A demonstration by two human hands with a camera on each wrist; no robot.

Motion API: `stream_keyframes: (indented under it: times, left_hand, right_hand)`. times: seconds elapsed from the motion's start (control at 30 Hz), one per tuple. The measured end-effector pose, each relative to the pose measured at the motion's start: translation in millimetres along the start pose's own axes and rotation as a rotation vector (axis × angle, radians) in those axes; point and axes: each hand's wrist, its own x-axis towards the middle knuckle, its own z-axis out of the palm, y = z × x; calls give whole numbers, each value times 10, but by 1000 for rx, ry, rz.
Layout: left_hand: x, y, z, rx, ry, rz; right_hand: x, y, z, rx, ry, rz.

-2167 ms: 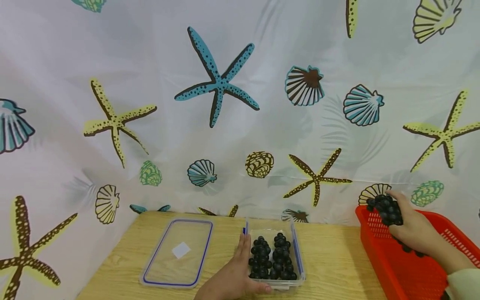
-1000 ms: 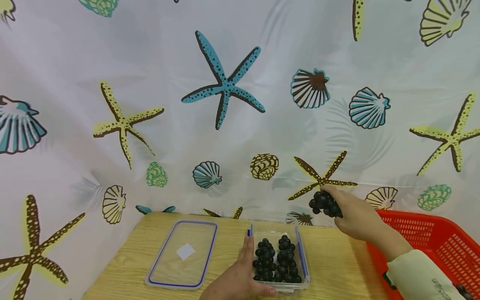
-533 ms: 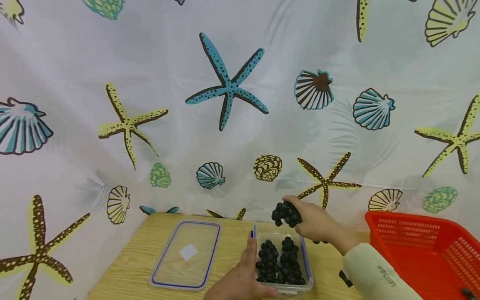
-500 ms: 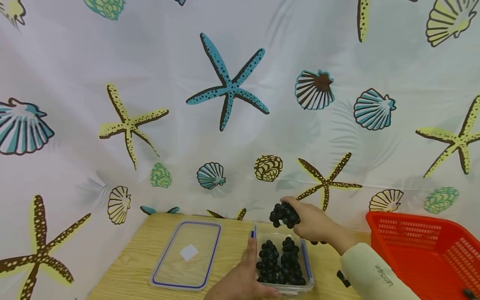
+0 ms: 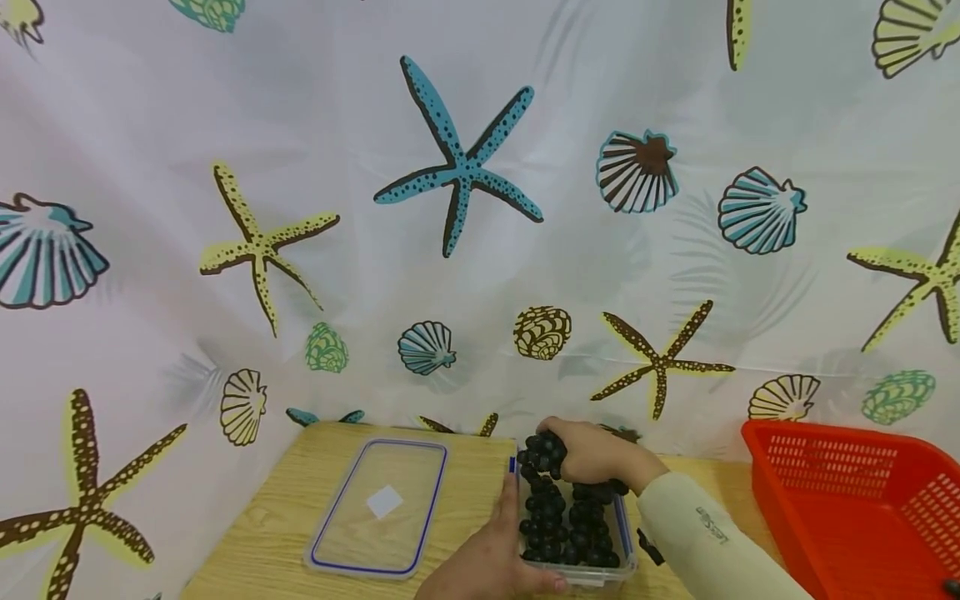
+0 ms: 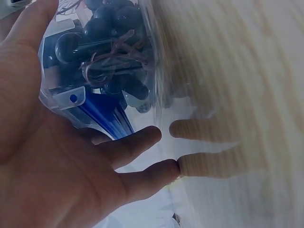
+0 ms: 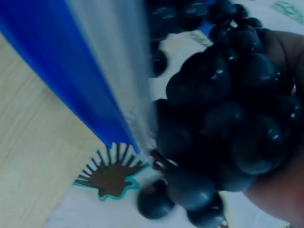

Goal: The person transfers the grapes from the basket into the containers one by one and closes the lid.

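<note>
My right hand grips a bunch of dark grapes, low over the far end of a clear plastic food container. In the right wrist view the held grapes bulge past the fingers, close beside a wall with a blue-edged clip. Two more grape bunches lie side by side in the container, partly covered by the right hand and its load. My left hand rests against the container's near left corner, fingers along the side wall and thumb at the front. In the left wrist view these fingers are extended.
Left of the container, a clear lid with a blue seal and a white label lies flat on the wooden table. A red perforated basket stands at the right, with something dark at its right edge. A patterned cloth hangs behind.
The right hand has carried its grape bunch from the red basket leftward, then down to the container's far end. My left hand stays at the container; the head view has shifted slightly.
</note>
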Motion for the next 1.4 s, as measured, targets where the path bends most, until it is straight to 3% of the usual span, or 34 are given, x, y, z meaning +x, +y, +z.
stream_keyframes:
  times: [0.33,0.53,0.63,0.77,0.93,1.07,1.4]
  left_hand:
    - [1,45,9,10,1,19]
    - [14,59,39,6,-1,23]
    - [18,64,50,16,-2,31]
    - [26,74,62,27,-4,22]
    - [20,80,54,19,-2,-4]
    - [5,82,46,23,5,1]
    - [7,47,45,50,10,5]
  right_hand:
    - [142,69,136,-215,107,72]
    - [131,99,231,-451,139,65]
    - [82,108,193,-508,157,50]
    - [-54,51,-4,-454,180,62]
    - [-256,-59,-224,-422,125,153]
    - [-272,-38,-179,-419,78,176]
    - [-92,89,43,-299,189,211]
